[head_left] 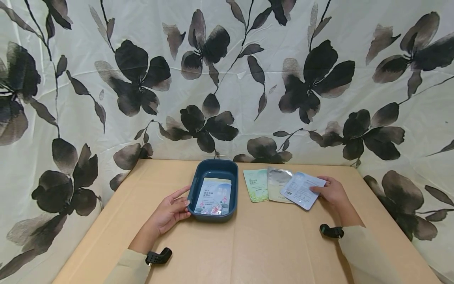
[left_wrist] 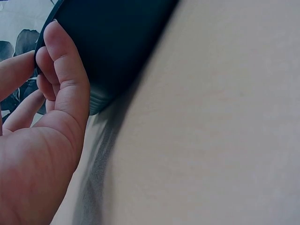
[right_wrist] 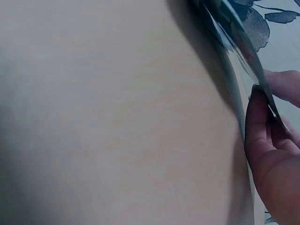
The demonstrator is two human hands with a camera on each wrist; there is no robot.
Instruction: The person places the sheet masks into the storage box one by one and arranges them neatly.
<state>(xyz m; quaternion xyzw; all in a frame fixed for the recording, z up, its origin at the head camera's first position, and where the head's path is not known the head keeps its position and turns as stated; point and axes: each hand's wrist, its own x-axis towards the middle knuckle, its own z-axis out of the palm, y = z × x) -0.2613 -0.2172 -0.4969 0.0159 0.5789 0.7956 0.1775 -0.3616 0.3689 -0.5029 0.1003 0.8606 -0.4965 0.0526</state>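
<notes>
A dark blue plastic bin (head_left: 232, 201) with rounded corners stands at the middle of the table, a face-mask sachet with pink flowers (head_left: 213, 197) lying in it. My left hand (head_left: 170, 215) pinches the bin's near left side, thumb against the rim in the left wrist view. Between thumb and fingers, my right hand (head_left: 333, 193) holds a light blue face-mask sachet (head_left: 303, 190) by its right edge, printed text side up. The held sachet overlaps a silver-grey sachet (head_left: 278, 183). Beside that lies a green sachet (head_left: 257, 185), partly under the grey one's edge.
The light wooden table (head_left: 227, 252) ends at the back against a white curtain (head_left: 262, 75) with dark flowers. Each wrist wears a black band, the left band (head_left: 158, 256) and the right band (head_left: 331, 231).
</notes>
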